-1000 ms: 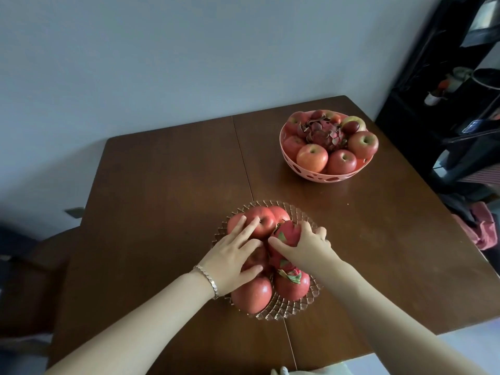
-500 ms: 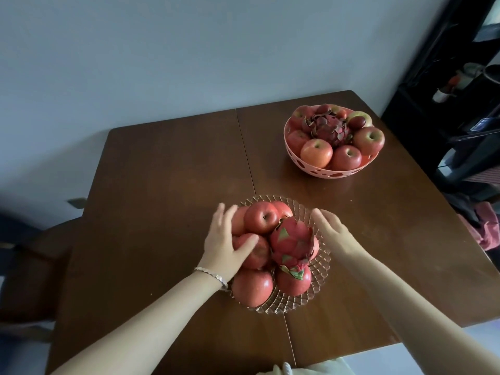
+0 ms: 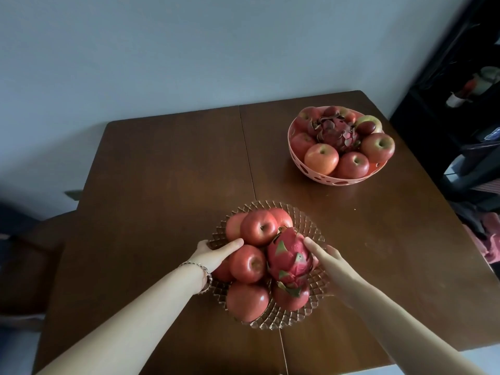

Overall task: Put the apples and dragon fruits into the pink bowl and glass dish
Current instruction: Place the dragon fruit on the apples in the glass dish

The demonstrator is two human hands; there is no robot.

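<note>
Left grip (image 3: pixel 213 255) at rim of heaped glass dish (image 3: pixel 270 205), closure hidden; right grip (image 3: pixel 328 257) flat, uncurled, against dragon fruit (image 3: pixel 289 253) atop apples (image 3: pixel 258 228) on counter (image 3: pixel 162 171). Risks rolling fruit off pile if nudged.

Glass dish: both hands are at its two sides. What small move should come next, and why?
Probably draw both hands away slowly. The left hand and right hand flank the glass dish; the dragon fruit sits high on the apples, and no fruit lies loose on the table.
</note>
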